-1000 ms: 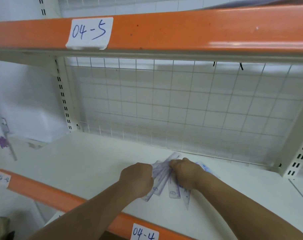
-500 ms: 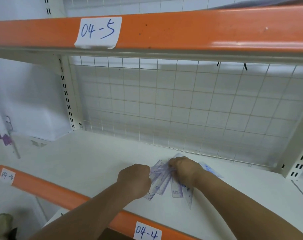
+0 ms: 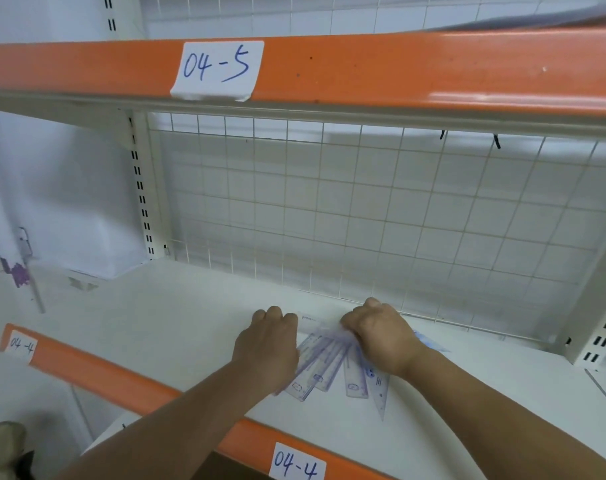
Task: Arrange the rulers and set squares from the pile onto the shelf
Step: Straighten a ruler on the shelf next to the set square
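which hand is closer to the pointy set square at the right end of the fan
Right. The right hand lies over the set square's far end, fingers curled. The left hand is across the fan, on the leftmost rulers.

Both bare forearms reach forward, knuckles up. The left hand (image 3: 267,344) and right hand (image 3: 381,337) sit close together, fingers (image 3: 272,315) curled onto the rulers (image 3: 324,368) fanned between them.

bright even light, soft, edges bowed
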The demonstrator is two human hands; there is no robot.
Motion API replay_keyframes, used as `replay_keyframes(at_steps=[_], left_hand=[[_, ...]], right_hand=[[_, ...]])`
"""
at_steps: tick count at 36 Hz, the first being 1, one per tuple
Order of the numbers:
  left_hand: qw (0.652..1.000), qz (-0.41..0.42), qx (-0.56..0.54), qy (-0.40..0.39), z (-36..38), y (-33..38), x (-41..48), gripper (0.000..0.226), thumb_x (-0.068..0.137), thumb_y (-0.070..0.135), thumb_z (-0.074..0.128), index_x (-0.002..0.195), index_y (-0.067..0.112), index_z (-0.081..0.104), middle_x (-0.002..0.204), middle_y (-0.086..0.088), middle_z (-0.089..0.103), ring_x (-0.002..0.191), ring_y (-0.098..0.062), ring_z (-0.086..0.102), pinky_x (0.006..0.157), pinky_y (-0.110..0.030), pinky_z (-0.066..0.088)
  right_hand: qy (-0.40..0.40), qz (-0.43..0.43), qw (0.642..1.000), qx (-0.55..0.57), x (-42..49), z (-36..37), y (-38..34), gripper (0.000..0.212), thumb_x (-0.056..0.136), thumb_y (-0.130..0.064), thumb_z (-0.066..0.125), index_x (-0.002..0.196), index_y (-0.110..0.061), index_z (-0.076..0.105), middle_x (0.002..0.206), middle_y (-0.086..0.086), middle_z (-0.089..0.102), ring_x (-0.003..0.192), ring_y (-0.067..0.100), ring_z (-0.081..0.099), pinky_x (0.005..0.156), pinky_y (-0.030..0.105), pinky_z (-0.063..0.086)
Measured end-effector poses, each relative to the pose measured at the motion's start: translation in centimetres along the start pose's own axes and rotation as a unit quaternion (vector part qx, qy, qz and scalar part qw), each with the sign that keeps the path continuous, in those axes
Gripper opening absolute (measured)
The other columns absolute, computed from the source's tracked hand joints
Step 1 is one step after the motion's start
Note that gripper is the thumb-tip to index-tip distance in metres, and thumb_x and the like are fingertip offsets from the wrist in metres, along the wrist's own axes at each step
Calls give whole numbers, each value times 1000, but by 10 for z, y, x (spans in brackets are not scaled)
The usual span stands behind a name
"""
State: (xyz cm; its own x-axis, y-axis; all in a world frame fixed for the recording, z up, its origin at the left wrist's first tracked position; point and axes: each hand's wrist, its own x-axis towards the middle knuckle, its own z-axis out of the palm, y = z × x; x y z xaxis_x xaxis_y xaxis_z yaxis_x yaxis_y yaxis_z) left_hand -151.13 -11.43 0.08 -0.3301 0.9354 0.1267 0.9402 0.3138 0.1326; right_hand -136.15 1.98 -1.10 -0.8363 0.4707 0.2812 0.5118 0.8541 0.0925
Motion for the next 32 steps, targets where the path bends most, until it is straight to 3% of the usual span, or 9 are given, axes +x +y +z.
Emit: replay_keyframes(at_steps=[3, 9, 17, 20, 23, 25, 27, 29, 32], left_hand=[[1000, 12, 0, 22, -4, 2, 0, 42, 97, 33, 49, 136, 21, 39, 129, 2, 44, 121, -19, 39, 88, -30, 44], [997, 5, -34, 71, -6, 5, -1, 45, 93, 29, 58, 132, 24, 37, 119, 0, 50, 108, -18, 49, 78, -29, 45], [999, 19, 20, 35, -10, -1, -4, 13, 96, 30, 53, 99, 18, 57, 99, 0, 62, 93, -21, 58, 70, -30, 43], [999, 2, 18, 47, -7, -2, -3, 20, 96, 30, 52, 113, 19, 55, 108, 0, 62, 100, -20, 57, 76, -30, 45], [998, -16, -12, 54, -8, 0, -2, 41, 94, 37, 56, 128, 19, 43, 114, -1, 60, 107, -21, 56, 80, -31, 46], [999, -24, -27, 39, -9, 1, -1, 48, 92, 40, 59, 130, 18, 40, 113, -2, 59, 107, -21, 56, 80, -31, 46], [999, -26, -27, 19, -9, 1, -2, 51, 90, 40, 61, 131, 18, 39, 115, -2, 58, 108, -21, 55, 80, -31, 45], [999, -26, -21, 7, -8, 1, -3, 52, 90, 38, 62, 132, 18, 39, 116, -3, 57, 109, -22, 54, 80, -31, 45], [1000, -19, -11, -4, -6, 2, -3, 50, 91, 36, 61, 133, 19, 40, 119, -3, 55, 112, -21, 52, 81, -30, 44]], right_hand=[[-30, 34, 995, 85, -1, -4, 2, 27, 87, 1, 42, 97, -15, 61, 99, 0, 65, 86, 18, 39, 72, 28, 33], [-81, 39, 981, 172, -5, -12, -2, 28, 92, -3, 40, 102, -17, 62, 104, 0, 63, 94, 17, 53, 85, 29, 44], [-70, 15, 978, 198, -11, -16, -8, 17, 93, -12, 49, 94, -16, 65, 92, -10, 57, 87, 11, 53, 81, 22, 45], [-23, 14, 990, 138, -10, -19, -10, 23, 89, -9, 49, 90, -18, 70, 90, -8, 56, 84, 9, 43, 76, 29, 46], [65, 45, 991, 107, -8, -15, -9, 21, 87, -3, 52, 84, -12, 71, 88, 0, 53, 77, 21, 53, 64, 35, 50], [105, 57, 991, 64, -7, -11, -5, 14, 75, 4, 64, 75, -10, 67, 80, 5, 55, 61, 28, 57, 48, 36, 49], [110, 48, 993, 13, -7, -10, 0, 31, 48, 13, 74, 66, -10, 62, 69, 4, 55, 43, 25, 52, 32, 29, 40], [112, 26, 993, -12, -9, -10, 5, 46, 27, 16, 73, 61, -11, 58, 63, 2, 54, 35, 21, 48, 28, 22, 31], [125, -15, 992, 32, -15, -7, 11, 50, 26, 16, 71, 64, -12, 56, 66, 1, 55, 41, 18, 51, 34, 18, 35]])
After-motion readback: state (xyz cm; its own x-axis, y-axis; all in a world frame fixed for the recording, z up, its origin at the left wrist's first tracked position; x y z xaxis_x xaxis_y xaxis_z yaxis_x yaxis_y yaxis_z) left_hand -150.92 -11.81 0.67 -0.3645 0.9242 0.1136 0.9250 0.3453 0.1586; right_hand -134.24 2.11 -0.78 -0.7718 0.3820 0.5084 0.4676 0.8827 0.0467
